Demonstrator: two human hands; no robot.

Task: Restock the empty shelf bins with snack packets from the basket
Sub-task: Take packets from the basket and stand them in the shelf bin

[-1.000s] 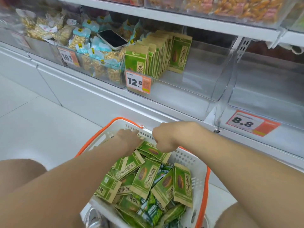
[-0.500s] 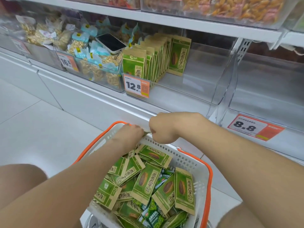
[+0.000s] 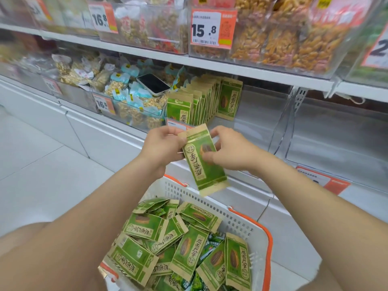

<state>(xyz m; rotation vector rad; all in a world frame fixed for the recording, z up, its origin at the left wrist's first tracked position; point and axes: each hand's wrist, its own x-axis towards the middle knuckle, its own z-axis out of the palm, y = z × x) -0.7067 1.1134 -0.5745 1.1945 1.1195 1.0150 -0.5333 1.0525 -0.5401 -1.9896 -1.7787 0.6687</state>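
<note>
A green snack packet (image 3: 204, 164) hangs upside down above the basket, held between both hands. My left hand (image 3: 162, 147) grips its upper left edge and my right hand (image 3: 231, 150) pinches its right side with the thumb on the front. Below them the white basket (image 3: 243, 222) with orange handles holds several more green packets (image 3: 184, 246). In the clear shelf bin (image 3: 258, 122) behind my hands, a row of green packets (image 3: 201, 103) stands upright at its left side; the rest of that bin is bare.
A phone (image 3: 153, 84) lies on the blue nut packets (image 3: 130, 97) in the bin to the left. A clear bin (image 3: 340, 133) with an orange price tag (image 3: 323, 181) stands at the right. The upper shelf carries filled snack bins (image 3: 273, 38). White floor lies at the left.
Both hands have risen out of the basket with one green packet between them. The camera has tilted up, showing the upper shelf.
</note>
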